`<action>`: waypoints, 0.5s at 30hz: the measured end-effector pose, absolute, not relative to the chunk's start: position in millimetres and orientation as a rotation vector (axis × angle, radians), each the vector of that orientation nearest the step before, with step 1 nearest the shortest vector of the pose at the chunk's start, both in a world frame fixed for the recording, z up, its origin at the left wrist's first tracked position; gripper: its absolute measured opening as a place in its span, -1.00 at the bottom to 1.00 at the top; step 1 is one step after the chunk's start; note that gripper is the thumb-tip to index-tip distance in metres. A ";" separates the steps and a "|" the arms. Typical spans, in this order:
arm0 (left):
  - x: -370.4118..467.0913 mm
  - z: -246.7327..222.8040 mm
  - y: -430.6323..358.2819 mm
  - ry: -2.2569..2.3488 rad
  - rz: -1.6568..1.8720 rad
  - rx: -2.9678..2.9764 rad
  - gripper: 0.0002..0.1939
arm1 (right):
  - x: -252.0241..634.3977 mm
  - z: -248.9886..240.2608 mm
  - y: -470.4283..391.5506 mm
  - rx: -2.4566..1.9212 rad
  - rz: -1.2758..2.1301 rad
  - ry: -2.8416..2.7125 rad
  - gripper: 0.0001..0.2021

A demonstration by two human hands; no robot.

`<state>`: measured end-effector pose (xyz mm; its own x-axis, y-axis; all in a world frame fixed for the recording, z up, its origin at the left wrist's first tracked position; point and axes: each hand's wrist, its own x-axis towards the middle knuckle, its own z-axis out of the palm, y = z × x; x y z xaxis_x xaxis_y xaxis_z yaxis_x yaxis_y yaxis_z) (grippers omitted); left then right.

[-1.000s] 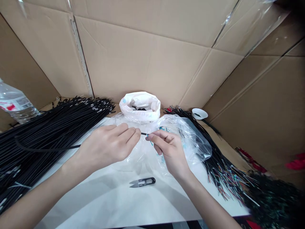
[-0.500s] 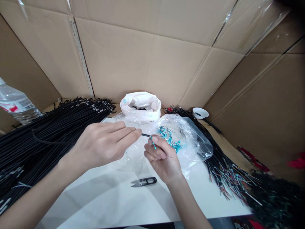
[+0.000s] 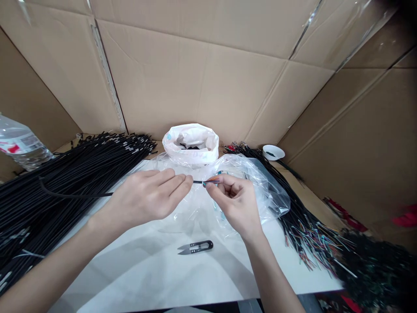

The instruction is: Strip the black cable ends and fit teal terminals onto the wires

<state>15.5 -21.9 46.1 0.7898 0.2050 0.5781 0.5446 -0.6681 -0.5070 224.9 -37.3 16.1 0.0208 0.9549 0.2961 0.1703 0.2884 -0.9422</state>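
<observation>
A black cable runs through my left hand, whose fingers are closed around it close to its end. The rest of this cable curves off to the left behind my wrist. My right hand pinches the thin coloured wires that come out of the cable end; orange shows among them. A bit of teal sits at the right fingertips, too small to make out fully. Below the hands, thread snips with a black handle lie on the white table.
Many black cables are heaped at left beside a water bottle. A white bag with dark pieces stands at the back. A clear plastic bag, a cable bundle with bared wires and a small white bowl are at right.
My right hand has turned and shifted right, its fingers now drawn along the wires. The teal strand that hung down no longer dangles. My left hand keeps its grip on the cable.
</observation>
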 end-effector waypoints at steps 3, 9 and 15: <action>14.7 40.6 -20.1 -0.577 -0.627 -2.314 -0.73 | 228.1 23.0 -34.3 -1.171 0.842 -1.510 -0.86; 16.6 42.0 -19.1 -0.468 -0.641 -2.319 -0.75 | 244.3 43.2 -19.7 -1.187 1.078 -1.794 -0.87; 10.2 52.3 -23.0 -0.472 -0.641 -2.347 -0.73 | 252.4 49.0 1.0 -1.027 1.506 -1.825 -0.89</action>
<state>10.2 -23.0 52.3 0.8154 0.1628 0.5555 0.4817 -0.7230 -0.4953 252.4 1.0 49.0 -0.5534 0.8313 -0.0516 0.2086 0.0783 -0.9749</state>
